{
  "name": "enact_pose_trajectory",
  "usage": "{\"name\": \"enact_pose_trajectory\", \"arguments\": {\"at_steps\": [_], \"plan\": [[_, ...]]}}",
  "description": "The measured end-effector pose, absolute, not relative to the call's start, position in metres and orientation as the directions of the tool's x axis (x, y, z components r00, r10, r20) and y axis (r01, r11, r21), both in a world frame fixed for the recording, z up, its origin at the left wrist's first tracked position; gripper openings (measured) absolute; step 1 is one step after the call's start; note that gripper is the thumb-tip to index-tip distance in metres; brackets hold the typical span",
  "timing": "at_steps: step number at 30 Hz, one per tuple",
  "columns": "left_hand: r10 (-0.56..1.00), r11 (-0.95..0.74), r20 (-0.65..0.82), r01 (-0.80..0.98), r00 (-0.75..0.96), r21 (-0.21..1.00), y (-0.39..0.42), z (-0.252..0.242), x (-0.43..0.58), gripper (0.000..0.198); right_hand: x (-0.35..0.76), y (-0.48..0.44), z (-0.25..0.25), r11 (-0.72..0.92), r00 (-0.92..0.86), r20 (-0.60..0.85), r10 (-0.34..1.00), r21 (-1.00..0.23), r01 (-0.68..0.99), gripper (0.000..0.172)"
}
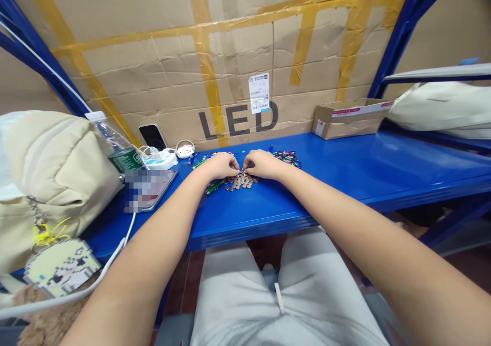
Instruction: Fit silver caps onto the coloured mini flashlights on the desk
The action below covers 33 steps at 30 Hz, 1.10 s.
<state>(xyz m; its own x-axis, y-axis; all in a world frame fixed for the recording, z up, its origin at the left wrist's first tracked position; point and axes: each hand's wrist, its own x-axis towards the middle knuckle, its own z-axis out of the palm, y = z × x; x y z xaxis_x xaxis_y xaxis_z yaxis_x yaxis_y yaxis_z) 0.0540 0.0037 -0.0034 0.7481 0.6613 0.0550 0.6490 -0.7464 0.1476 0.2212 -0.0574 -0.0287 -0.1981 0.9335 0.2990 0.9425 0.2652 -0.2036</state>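
Observation:
Both my hands rest on the blue shelf top (345,172), fingertips nearly meeting over a small heap of brown metal discs (241,182). My left hand (220,165) is curled, its fingers pinched together at the heap's top edge. My right hand (263,164) is curled the same way, pinching something tiny I cannot make out. Several coloured pen-like sticks (209,185) lie by my left hand. A pile of coloured clips (287,157) sits just behind my right hand.
A cream padded bag (49,167) with a pixel charm (61,267) fills the left side. Beside it are a plastic bottle (115,144), a phone (148,190), a white charger with cables (163,158) and another phone (152,136) leaning on cardboard. A flat carton (347,118) lies back right.

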Motion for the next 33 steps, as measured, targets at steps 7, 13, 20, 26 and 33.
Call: {"name": "enact_pose_trajectory", "arguments": {"at_steps": [7,13,20,26,33], "plan": [[0.609,-0.792,0.066,0.601,0.790,0.112,0.001,0.002,0.052,0.018,0.225,-0.059,-0.030,0.298,-0.231,0.307,0.923,-0.196,0.934,0.016],[0.608,-0.794,0.122,0.599,0.784,0.103,-0.009,0.015,0.037,0.019,0.231,-0.063,-0.027,0.287,-0.201,0.347,0.916,-0.218,0.933,0.026],[0.627,-0.778,0.090,0.618,0.774,0.110,-0.011,0.023,0.023,0.020,0.239,-0.073,-0.018,0.242,-0.134,0.373,0.918,-0.259,0.935,0.023],[0.540,-0.840,0.047,0.534,0.840,0.100,-0.021,0.022,0.032,0.023,0.232,-0.077,-0.024,0.375,-0.307,0.299,0.903,-0.201,0.905,0.027],[0.569,-0.820,0.020,0.566,0.822,0.080,-0.022,0.024,0.028,0.021,0.230,-0.076,-0.029,0.403,-0.357,0.259,0.898,-0.156,0.902,0.030]]}}
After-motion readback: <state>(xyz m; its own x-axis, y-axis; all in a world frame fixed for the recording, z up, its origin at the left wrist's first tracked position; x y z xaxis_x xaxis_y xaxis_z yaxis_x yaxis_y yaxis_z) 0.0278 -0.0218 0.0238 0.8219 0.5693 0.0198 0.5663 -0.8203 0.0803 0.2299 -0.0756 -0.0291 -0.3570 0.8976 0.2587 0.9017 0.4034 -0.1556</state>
